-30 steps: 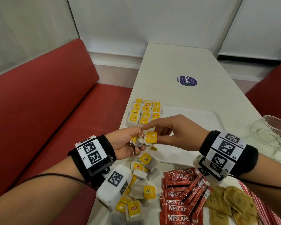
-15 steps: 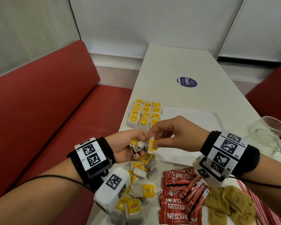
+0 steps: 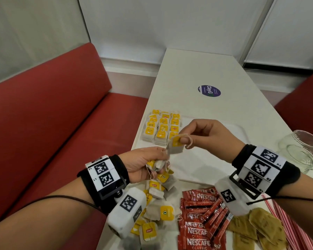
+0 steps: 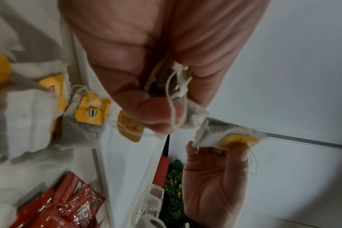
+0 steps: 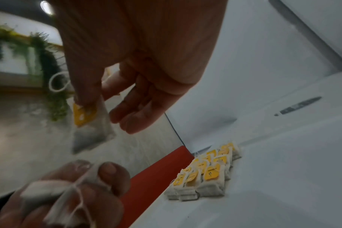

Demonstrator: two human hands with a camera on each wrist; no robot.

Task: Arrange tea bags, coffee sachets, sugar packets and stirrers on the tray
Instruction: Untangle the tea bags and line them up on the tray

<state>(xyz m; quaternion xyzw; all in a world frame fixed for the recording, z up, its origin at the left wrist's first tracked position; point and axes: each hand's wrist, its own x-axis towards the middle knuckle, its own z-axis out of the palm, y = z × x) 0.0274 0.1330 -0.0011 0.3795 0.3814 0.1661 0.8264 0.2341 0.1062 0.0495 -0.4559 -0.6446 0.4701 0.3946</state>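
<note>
My right hand (image 3: 182, 139) pinches one tea bag (image 3: 175, 146) by its yellow tag, held in the air just above the white tray (image 3: 215, 159). The same tea bag (image 5: 88, 121) hangs from thumb and forefinger in the right wrist view. My left hand (image 3: 161, 159) grips a small clump of tea bags (image 4: 172, 88) with tangled strings, just below and left of it. Rows of tea bags (image 3: 161, 127) lie on the tray's far left corner. Loose tea bags (image 3: 161, 204), red Nescafe sachets (image 3: 197, 224), brown sugar packets (image 3: 257, 230) and striped stirrers (image 3: 289, 224) lie near me.
Two glass cups (image 3: 304, 150) stand at the table's right edge beside the tray. A red bench (image 3: 52, 132) runs along the left of the table. A round purple sticker (image 3: 209, 90) lies on the far tabletop.
My right hand has pulled one tea bag free of the clump in my left hand and drawn it up and to the right. The left hand keeps the rest.
</note>
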